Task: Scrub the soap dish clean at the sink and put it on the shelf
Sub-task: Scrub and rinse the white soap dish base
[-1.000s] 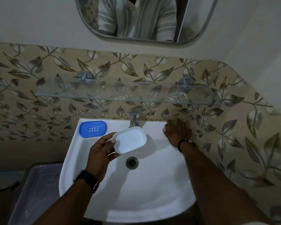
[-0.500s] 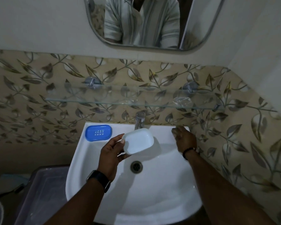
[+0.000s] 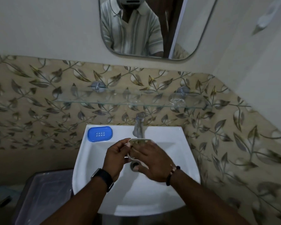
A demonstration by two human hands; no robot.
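Note:
A white soap dish (image 3: 140, 140) is held over the white sink (image 3: 165, 192), just in front of the chrome tap (image 3: 138, 126). My left hand (image 3: 118, 157) grips its left edge. My right hand (image 3: 150, 163) lies over the dish with fingers inside it, hiding most of it. Only the top rim and a strip of the lower edge show. A blue perforated soap dish insert (image 3: 99, 133) lies on the sink's back left corner. The glass shelf (image 3: 91, 99) runs along the wall above the tap.
A small clear item (image 3: 178, 101) sits on the shelf's right end. A mirror (image 3: 144, 28) hangs above. A translucent lidded bin (image 3: 44, 195) stands left of the sink. The side wall closes in on the right.
My right hand left the sink's back right rim and came onto the soap dish. The dish has tilted and is now mostly covered. The camera has tipped upward.

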